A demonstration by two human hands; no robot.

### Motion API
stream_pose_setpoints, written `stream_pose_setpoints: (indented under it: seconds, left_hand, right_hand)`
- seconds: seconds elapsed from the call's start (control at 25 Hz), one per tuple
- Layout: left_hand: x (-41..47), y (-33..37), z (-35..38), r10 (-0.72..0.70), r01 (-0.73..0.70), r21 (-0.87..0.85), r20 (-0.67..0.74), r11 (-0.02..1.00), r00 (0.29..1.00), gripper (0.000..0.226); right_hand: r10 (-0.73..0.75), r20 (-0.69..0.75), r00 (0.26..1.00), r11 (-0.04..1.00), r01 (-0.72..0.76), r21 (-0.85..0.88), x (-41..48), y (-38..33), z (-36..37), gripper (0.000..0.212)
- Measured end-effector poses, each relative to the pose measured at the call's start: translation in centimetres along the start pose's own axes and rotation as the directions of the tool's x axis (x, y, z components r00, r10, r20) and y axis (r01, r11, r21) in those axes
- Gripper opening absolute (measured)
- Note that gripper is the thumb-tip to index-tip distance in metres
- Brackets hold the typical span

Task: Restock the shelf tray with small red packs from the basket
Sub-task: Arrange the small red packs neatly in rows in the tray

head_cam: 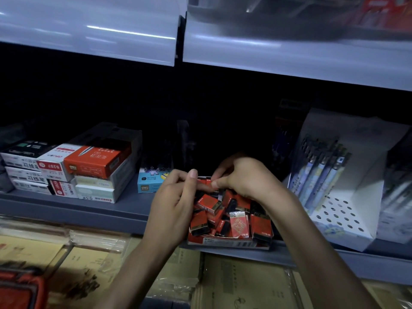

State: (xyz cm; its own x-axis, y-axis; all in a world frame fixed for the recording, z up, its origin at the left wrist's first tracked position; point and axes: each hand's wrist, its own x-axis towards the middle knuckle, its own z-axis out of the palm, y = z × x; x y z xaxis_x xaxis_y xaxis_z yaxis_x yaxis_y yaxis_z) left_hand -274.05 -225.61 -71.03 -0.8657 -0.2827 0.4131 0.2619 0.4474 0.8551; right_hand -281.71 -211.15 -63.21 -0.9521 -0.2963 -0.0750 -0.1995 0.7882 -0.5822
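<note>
A shallow shelf tray [227, 243] stands at the front edge of the grey shelf, heaped with several small red and black packs [238, 224] marked 2B. My left hand [174, 201] and my right hand [243, 177] meet just above the back of the tray. Between their fingertips they pinch a small red pack [206, 182], and the fingers hide most of it. The red basket [21, 288] shows at the bottom left corner, blurred, its contents out of sight.
Stacked white and orange boxes [89, 166] sit on the shelf's left, a small blue box [151, 181] beside them. A white display stand of pens [334, 192] rises at right. Brown cartons [245, 284] lie below the shelf; another shelf hangs overhead.
</note>
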Motion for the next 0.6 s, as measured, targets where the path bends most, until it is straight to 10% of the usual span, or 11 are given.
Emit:
stream_pose_setpoints:
  seconds: [0.2,0.36,0.6]
  left_hand:
    - [0.9,-0.7,-1.5,0.111,-0.137,0.161,0.162,0.977,0.981,0.067]
    - [0.5,-0.8,-0.9,0.09,-0.102,0.118,0.102,0.988,0.991,0.068]
    - [0.7,-0.7,-0.9,0.066,-0.067,0.036,0.042,0.997,0.997,0.063]
  right_hand:
    - [-0.004,-0.091,0.996,0.992,-0.008,-0.13,-1.4,0.0,-2.5,0.022]
    - [0.023,0.121,0.992,0.973,0.006,-0.229,-2.9,-0.7,-3.4,0.026]
    - [-0.074,0.211,0.975,0.995,0.088,-0.056,-3.2,-0.7,-4.1,0.012]
